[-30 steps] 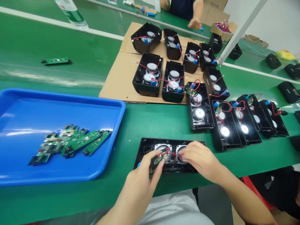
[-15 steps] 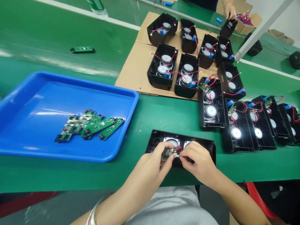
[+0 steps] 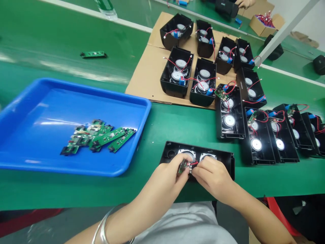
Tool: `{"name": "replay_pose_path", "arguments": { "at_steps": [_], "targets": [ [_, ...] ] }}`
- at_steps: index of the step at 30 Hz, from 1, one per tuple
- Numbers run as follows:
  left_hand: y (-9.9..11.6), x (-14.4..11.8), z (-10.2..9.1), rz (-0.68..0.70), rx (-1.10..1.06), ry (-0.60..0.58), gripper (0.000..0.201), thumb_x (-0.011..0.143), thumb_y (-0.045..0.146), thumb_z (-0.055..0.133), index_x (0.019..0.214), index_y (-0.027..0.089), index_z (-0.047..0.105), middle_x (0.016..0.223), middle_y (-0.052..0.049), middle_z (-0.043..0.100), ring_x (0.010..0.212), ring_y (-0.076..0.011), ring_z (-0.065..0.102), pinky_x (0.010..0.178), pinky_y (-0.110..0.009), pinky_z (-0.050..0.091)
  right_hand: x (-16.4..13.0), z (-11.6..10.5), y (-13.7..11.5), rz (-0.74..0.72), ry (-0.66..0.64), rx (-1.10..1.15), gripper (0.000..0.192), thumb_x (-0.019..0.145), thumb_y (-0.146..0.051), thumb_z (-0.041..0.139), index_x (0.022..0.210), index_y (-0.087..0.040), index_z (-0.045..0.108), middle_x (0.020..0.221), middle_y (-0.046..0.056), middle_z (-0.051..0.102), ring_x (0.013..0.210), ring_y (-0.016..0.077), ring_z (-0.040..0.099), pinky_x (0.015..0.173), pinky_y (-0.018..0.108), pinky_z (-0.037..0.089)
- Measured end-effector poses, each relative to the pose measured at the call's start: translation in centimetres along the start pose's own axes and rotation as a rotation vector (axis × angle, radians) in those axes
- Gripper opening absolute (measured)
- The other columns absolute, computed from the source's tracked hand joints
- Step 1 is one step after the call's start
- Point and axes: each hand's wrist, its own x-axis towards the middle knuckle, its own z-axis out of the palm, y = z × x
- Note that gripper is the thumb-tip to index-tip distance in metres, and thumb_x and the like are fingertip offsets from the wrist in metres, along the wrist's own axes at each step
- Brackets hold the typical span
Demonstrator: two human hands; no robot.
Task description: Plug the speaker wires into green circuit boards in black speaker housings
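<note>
Centrally, near worktop (image 3: 177,125) edge: left hand (image 3: 166,178) with fingers closed on small green circuit board (image 3: 182,167), held just above black speaker housing (image 3: 225,161) lying open-side up, two round drivers visible inside. Right hand (image 3: 212,178) beside it, fingertips pinched on red wire (image 3: 195,163) and its white plug end, touching board edge. Step in hand, as judged: mating wire plug with board connector; seating not yet confirmed, contact point largely hidden by fingers. Next move likely calling for steady board grip, plug aligned square to socket, gentle push without bending thin leads. To left: blue tray (image 3: 76,98) carrying loose pile of circuit boards (image 3: 98,135), well apart from both hands. Farther left on green surface: single stray board (image 3: 93,54). Beyond: cardboard sheet (image 3: 147,73) bearing open housings (image 3: 177,73) with red leads and blue parts. To right: row of housings (image 3: 256,135) side by side, drivers upward, several with small boards resting at upper ends. At top edge: another person's hand (image 3: 244,3) near dark housing, separate from work in foreground. Bangle (image 3: 103,228) on left wrist.
</note>
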Motion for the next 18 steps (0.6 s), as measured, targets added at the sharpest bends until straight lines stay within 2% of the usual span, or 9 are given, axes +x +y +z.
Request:
{"name": "replay_pose_path", "arguments": {
  "at_steps": [6, 10, 12, 13, 14, 16, 17, 18],
  "targets": [
    [-0.4, 0.1, 0.4, -0.029, -0.208, 0.029, 0.013, 0.082, 0.029, 0.044, 0.086, 0.022, 0.055, 0.063, 0.003, 0.067, 0.059, -0.0173, 0.069, 0.058, -0.028, 0.057, 0.0, 0.5, -0.5, -0.022, 0.052, -0.062, 0.040, 0.097, -0.012, 0.031, 0.071, -0.012, 0.061, 0.061, 0.003, 0.052, 0.058, 0.0135, 0.039, 0.052, 0.027, 0.030],
    [-0.4, 0.4, 0.4, -0.043, -0.206, 0.025, 0.013, 0.081, 0.029, 0.046, 0.087, 0.022, 0.054, 0.064, 0.002, 0.068, 0.061, -0.0191, 0.070, 0.060, -0.030, 0.058, -0.1, 0.8, -0.8, 0.003, 0.077, -0.153, 0.039, 0.095, -0.009, 0.032, 0.067, -0.013, 0.059, 0.059, 0.002, 0.051, 0.056, 0.0140, 0.039, 0.051, 0.028, 0.030],
    [-0.6, 0.4, 0.2, -0.043, -0.165, 0.013, 0.014, 0.081, 0.030, 0.047, 0.090, 0.022, 0.054, 0.064, 0.001, 0.070, 0.063, -0.0211, 0.071, 0.060, -0.031, 0.059, -0.3, 0.5, -0.9, 0.095, 0.041, -0.184, 0.029, 0.094, -0.013, 0.040, 0.074, -0.014, 0.061, 0.068, 0.004, 0.056, 0.062, 0.0150, 0.045, 0.055, 0.027, 0.035],
    [-0.7, 0.4, 0.1, -0.046, -0.152, 0.005, 0.016, 0.081, 0.032, 0.047, 0.093, 0.023, 0.054, 0.065, 0.001, 0.070, 0.065, -0.0221, 0.072, 0.061, -0.032, 0.059, -0.4, 0.3, -1.0, 0.154, -0.005, -0.205, 0.017, 0.092, -0.022, 0.049, 0.084, -0.015, 0.063, 0.080, 0.007, 0.061, 0.072, 0.0175, 0.050, 0.062, 0.029, 0.039],
    [-1.0, 0.3, 0.0, -0.050, -0.150, -0.008, 0.019, 0.081, 0.033, 0.048, 0.096, 0.023, 0.053, 0.066, 0.001, 0.071, 0.066, -0.0228, 0.072, 0.062, -0.032, 0.059, -0.5, 0.1, -1.2, 0.212, -0.071, -0.234, 0.023, 0.086, -0.034, 0.060, 0.099, -0.015, 0.062, 0.097, 0.012, 0.061, 0.086, 0.0227, 0.052, 0.072, 0.035, 0.043],
    [-1.7, 0.1, -0.3, -0.059, -0.156, -0.080, 0.024, 0.080, 0.039, 0.052, 0.100, 0.025, 0.052, 0.069, 0.000, 0.072, 0.070, -0.0238, 0.072, 0.065, -0.032, 0.059, -0.6, -0.1, -1.4, 0.294, -0.228, -0.318, 0.084, 0.060, -0.054, 0.079, 0.126, -0.013, 0.048, 0.128, 0.024, 0.046, 0.112, 0.0396, 0.043, 0.088, 0.058, 0.036],
    [-2.1, 0.0, -0.5, -0.062, -0.158, -0.124, 0.027, 0.080, 0.042, 0.053, 0.100, 0.025, 0.051, 0.071, 0.000, 0.073, 0.072, -0.0242, 0.072, 0.066, -0.032, 0.059, -0.6, -0.2, -1.6, 0.322, -0.297, -0.360, 0.103, 0.051, -0.055, 0.083, 0.133, -0.011, 0.040, 0.134, 0.029, 0.038, 0.119, 0.0459, 0.036, 0.091, 0.067, 0.029],
    [-2.5, 0.0, -0.8, -0.059, -0.146, -0.163, 0.029, 0.079, 0.046, 0.055, 0.099, 0.026, 0.051, 0.073, -0.001, 0.074, 0.074, -0.0247, 0.072, 0.068, -0.032, 0.059, -0.5, -0.2, -1.7, 0.343, -0.348, -0.388, 0.111, 0.049, -0.052, 0.085, 0.137, -0.009, 0.034, 0.135, 0.032, 0.035, 0.120, 0.0486, 0.033, 0.091, 0.071, 0.025]
  ]
}}
